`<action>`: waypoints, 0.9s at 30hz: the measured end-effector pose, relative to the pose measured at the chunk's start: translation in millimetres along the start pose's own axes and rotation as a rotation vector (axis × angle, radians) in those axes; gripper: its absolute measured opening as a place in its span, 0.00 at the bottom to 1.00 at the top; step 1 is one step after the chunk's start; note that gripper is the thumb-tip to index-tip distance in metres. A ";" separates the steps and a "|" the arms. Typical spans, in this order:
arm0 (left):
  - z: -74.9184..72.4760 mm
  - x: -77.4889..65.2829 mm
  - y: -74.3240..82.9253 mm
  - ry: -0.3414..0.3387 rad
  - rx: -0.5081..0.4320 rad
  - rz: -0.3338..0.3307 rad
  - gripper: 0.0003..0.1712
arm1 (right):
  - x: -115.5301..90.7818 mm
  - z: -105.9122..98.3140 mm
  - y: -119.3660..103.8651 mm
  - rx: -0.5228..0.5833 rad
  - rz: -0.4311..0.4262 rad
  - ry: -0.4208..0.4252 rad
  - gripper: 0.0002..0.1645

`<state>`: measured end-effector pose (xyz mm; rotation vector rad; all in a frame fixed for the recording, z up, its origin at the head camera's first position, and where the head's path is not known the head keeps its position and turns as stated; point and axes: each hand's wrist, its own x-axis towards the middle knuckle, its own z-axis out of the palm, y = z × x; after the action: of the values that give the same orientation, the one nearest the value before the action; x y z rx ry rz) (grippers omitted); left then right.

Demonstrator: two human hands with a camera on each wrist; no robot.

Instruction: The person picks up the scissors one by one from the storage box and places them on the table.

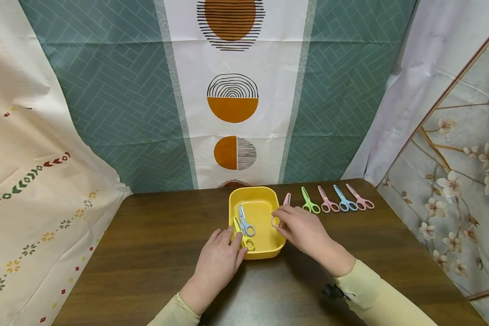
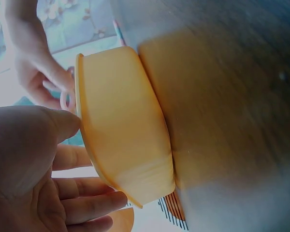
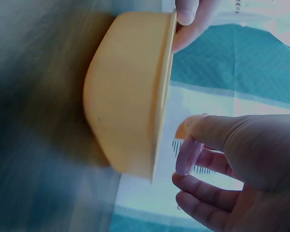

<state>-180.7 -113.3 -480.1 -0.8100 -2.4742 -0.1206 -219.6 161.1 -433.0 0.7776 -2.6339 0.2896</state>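
Note:
A yellow plastic basket (image 1: 278, 246) stands on the table, holding light blue scissors (image 1: 242, 215) and yellow scissors (image 1: 248, 244). My left hand (image 1: 220, 258) rests at its near left corner, thumb and fingertips touching the rim. In the left wrist view those fingers (image 2: 87, 205) are spread and fairly straight. Above the right side of the basket, my right hand (image 1: 305, 228) pinches pink scissors (image 1: 287, 199) by the handle, blades pointing away from me. The right wrist view shows the pink handle (image 3: 187, 157) between thumb and fingers; the hand hides part of the scissors.
To the right of the basket, a row of scissors lies on the brown table (image 1: 167, 235): green (image 1: 311, 207), pink (image 1: 329, 206), blue (image 1: 347, 205) and another pink pair (image 1: 365, 203). Patterned cloths (image 1: 122, 90) hang behind and beside the table.

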 end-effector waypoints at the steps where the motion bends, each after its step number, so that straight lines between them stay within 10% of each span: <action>1: 0.1 0.0 0.1 0.002 0.000 0.002 0.23 | -4.1 -1.6 2.5 0.004 0.002 0.011 0.24; 27: 0.6 0.0 1.1 0.031 0.012 0.012 0.23 | -67.9 -2.5 38.0 -0.004 -0.049 0.010 0.23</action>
<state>-180.3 -112.3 -480.8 -0.8114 -2.4383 -0.1130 -187.4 225.8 -462.0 0.8362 -2.6015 0.2741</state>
